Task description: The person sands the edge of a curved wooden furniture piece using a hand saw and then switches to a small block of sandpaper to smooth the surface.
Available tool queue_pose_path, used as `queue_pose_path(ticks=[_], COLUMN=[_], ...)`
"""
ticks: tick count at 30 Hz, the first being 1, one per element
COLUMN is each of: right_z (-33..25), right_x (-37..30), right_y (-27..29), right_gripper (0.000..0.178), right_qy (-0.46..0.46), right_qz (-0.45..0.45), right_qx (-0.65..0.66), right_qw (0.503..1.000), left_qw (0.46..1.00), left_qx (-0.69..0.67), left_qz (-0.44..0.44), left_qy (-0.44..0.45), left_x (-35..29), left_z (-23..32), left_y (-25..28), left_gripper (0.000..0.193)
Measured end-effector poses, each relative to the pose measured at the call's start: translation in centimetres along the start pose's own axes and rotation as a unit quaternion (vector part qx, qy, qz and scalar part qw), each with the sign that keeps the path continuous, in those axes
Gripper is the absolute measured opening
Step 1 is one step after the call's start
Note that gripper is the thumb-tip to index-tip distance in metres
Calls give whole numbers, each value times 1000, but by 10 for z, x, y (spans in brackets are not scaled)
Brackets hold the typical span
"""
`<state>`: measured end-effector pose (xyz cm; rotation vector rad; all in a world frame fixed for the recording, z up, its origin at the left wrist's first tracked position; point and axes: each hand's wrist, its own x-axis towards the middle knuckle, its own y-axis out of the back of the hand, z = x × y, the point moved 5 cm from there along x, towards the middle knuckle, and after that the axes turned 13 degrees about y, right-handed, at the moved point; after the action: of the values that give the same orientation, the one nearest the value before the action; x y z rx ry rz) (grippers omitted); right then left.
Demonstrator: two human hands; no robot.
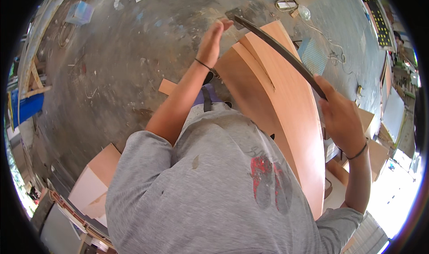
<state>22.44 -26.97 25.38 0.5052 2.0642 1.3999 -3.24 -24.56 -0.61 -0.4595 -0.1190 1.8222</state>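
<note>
A long, narrow, dark flat bar (281, 50) slants over a reddish-brown wooden box-like piece (286, 93). My right hand (342, 115) is closed round the bar's near end, to the right of the wood. Close to the bar's far tip, my left hand (212, 44) is raised with its fingers stretched out. A small gap shows between those fingertips and the bar. Along the wooden piece's upper face runs a dark, narrow slit (261, 65). Its left side face is in shade, and my shirt covers part of its near end.
A cut wood offcut (168, 86) lies on the stained concrete floor (120, 52) beside my left forearm. Pale wooden boxes (96, 178) stand at the lower left. Far right, a blue mesh panel (313, 55) and loose cable (333, 44) lie behind the wood.
</note>
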Motion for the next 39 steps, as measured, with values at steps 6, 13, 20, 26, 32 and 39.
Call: queue_pose_path(ticks=[6,13,20,26,32,39], right_z=[-6,-3,-1,0,-10,7], right_x=[1,23,35,31,23,8], right_y=[7,-8,-50,-37,-34,-61], right_gripper=[55,58,58,54,56,55], right_qy=[35,18,-4,17,11,-4], right_qz=[-38,-94,-158,-117,-137,-171], right_qx=[7,-92,-62,-71,-68,-72], right_qw=[999,991,985,990,988,983], left_qw=[992,1000,968,967,974,982], left_qx=[-105,-22,-228,-222,-153,-73], left_qz=[-67,-5,-19,-56,-115,-143], left_qy=[17,18,99,114,122,102], left_x=[5,8,8,5,21,28], left_z=[-51,-39,-53,-41,-40,-45], left_y=[-23,-37,-35,-26,-12,-14], left_gripper=[73,88,94,106,110,104])
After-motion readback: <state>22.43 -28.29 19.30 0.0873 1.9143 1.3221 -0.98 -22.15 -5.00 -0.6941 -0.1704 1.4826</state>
